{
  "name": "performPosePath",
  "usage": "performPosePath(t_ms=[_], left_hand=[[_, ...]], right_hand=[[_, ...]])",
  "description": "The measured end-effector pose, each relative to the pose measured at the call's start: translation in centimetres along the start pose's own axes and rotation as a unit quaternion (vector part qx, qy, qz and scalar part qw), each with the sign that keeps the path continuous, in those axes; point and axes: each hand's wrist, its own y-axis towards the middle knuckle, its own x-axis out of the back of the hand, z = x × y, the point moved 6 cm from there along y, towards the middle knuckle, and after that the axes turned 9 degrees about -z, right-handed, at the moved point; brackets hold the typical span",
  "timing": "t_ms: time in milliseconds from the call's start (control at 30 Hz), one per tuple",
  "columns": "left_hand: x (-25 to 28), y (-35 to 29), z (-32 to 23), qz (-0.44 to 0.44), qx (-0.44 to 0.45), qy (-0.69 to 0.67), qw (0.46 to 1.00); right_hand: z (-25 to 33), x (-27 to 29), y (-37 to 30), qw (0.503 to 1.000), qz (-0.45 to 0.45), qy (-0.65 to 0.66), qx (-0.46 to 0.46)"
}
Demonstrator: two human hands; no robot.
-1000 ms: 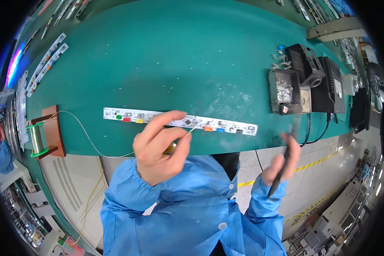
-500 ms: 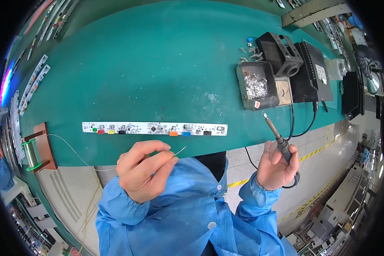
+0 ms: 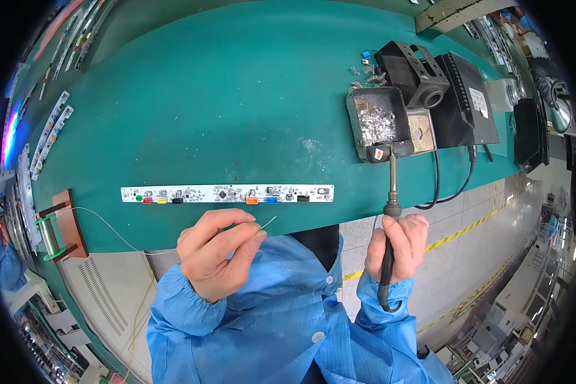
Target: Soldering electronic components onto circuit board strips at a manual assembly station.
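My left hand [image 3: 219,255] pinches the end of a thin solder wire [image 3: 270,222] between thumb and fingertips, just in front of the bench edge. The wire runs back leftward to a solder spool [image 3: 48,235] on a brown stand. My right hand [image 3: 398,248] is wrapped round the handle of a soldering iron [image 3: 392,208]. The iron points away from me, its tip at the near rim of a dark solder-scrap tray [image 3: 358,134]. Beyond my left hand lies a long white circuit board [image 3: 205,193] with green, red, yellow, black, orange and blue parts along its near edge.
A black iron holder [image 3: 411,73] and a black soldering station [image 3: 464,102] stand right of the tray, with cables hanging down. A tan sponge [image 3: 421,132] sits beside the tray. More circuit boards [image 3: 51,141] lie at the far left of the green bench mat [image 3: 192,96].
My right hand has turned the iron upright and closed round its handle, bringing the tip to the tray's edge. My left hand with the solder wire has hardly moved.
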Motion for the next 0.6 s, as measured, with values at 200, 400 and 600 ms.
performPosePath(t_ms=[200,400,600], left_hand=[[0.1,0.2,0.2,-0.037,-0.025,0.001,0.999],[0.0,0.2,0.4,-0.010,0.004,-0.003,1.000],[-0.1,0.3,0.3,-0.045,-0.030,-0.010,0.998]], right_hand=[[0.5,0.3,-0.6,1.000,-0.023,-0.002,0.000],[0.5,2.5,-2.5,0.995,-0.053,0.051,-0.072],[-3.7,2.4,-5.2,0.750,-0.268,0.447,-0.408]])
